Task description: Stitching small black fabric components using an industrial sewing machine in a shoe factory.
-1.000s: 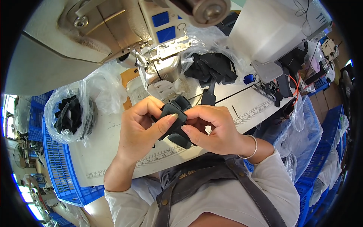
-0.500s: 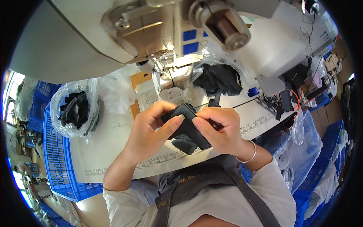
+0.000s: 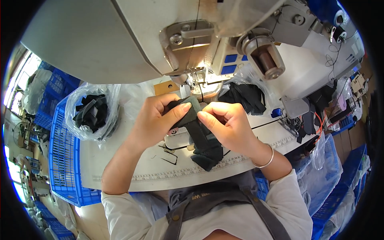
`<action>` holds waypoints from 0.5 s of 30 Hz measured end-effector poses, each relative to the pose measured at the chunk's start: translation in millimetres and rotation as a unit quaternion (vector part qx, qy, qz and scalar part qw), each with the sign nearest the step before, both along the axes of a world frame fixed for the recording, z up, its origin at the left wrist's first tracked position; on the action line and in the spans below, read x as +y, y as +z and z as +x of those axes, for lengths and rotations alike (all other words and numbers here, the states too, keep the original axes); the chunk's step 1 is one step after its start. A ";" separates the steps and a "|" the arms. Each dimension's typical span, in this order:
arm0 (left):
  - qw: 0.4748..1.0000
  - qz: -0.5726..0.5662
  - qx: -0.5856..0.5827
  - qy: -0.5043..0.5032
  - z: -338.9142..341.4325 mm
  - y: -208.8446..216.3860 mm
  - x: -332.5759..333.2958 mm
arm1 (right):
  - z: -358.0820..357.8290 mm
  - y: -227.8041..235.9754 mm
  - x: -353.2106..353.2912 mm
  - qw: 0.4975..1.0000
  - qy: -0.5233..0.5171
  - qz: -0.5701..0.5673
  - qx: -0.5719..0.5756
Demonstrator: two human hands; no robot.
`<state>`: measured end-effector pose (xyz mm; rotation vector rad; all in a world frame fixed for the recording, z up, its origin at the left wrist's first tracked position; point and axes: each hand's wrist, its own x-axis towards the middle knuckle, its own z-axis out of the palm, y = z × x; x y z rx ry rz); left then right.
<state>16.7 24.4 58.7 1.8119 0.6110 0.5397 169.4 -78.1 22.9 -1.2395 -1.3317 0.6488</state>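
Observation:
A black fabric piece point(image 3: 196, 134) with a hanging strip is held up between my hands, above the table and in front of the sewing machine point(image 3: 160, 52). My left hand point(image 3: 162, 122) pinches its upper left part, thumb on top. On the other side, my right hand point(image 3: 228, 126) grips the piece near its upper right edge between thumb and curled fingers. Below the strip is more dark fabric point(image 3: 208, 157); I cannot tell whether it is joined to the held piece. The machine's needle area point(image 3: 200, 82) is partly hidden behind my hands.
A clear plastic bag of black pieces point(image 3: 91, 113) sits at the left, by a blue crate point(image 3: 64, 156). More black pieces point(image 3: 247, 98) lie right of the needle. Thin black scraps point(image 3: 170, 157) and a ruler strip point(image 3: 160, 175) are on the table. Blue crates point(image 3: 340, 188) stand at the right.
The view has shifted, so the machine and bags sit farther right. The held fabric has turned, its strip now hanging more steeply. Both hands keep their grip; black scraps on the table have come into sight.

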 end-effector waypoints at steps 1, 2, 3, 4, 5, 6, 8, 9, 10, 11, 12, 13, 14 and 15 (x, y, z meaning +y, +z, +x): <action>0.999 -0.034 0.003 -0.015 1.6 4.0 3.7 | 0.1 0.9 1.5 1.000 0.004 0.004 0.022; 0.997 -0.067 0.006 -0.031 3.7 8.4 6.7 | 0.1 1.9 3.0 0.999 0.007 0.008 0.045; 0.997 -0.077 0.011 -0.031 5.8 15.1 8.4 | -0.8 4.5 4.8 0.999 0.006 0.010 0.044; 0.997 -0.075 0.010 -0.031 8.1 16.6 10.9 | -2.3 8.1 5.7 0.996 0.008 -0.013 0.090; 0.993 -0.121 0.009 -0.004 10.4 17.7 13.4 | -3.5 10.2 6.6 0.990 0.010 -0.037 0.136; 0.986 -0.167 0.008 0.023 12.4 18.4 16.1 | -4.2 10.1 7.6 0.990 0.010 -0.037 0.136; 0.981 -0.191 -0.018 -0.006 14.4 14.2 24.6 | -4.8 10.5 10.8 0.987 0.001 -0.026 0.162; 0.980 -0.199 -0.016 0.004 15.9 11.8 26.2 | -4.6 11.3 10.5 0.987 0.003 -0.022 0.161; 0.978 -0.208 -0.012 0.012 17.8 11.1 27.3 | -4.3 11.7 9.8 0.985 -0.001 -0.033 0.171; 0.975 -0.221 -0.011 0.027 18.7 12.5 25.6 | -4.2 11.9 9.5 0.982 -0.004 -0.043 0.182; 0.975 -0.219 -0.010 0.026 18.4 12.8 26.0 | -4.3 11.3 10.3 0.982 -0.005 -0.041 0.182; 0.976 -0.217 -0.012 0.021 18.7 13.0 25.7 | -4.2 10.5 9.8 0.983 -0.006 -0.036 0.179; 0.976 -0.216 -0.015 0.016 19.0 13.1 25.9 | -3.9 10.2 9.5 0.984 -0.007 -0.031 0.175; 0.976 -0.215 -0.014 0.013 19.1 13.4 26.2 | -3.3 10.4 9.4 0.984 -0.010 -0.030 0.175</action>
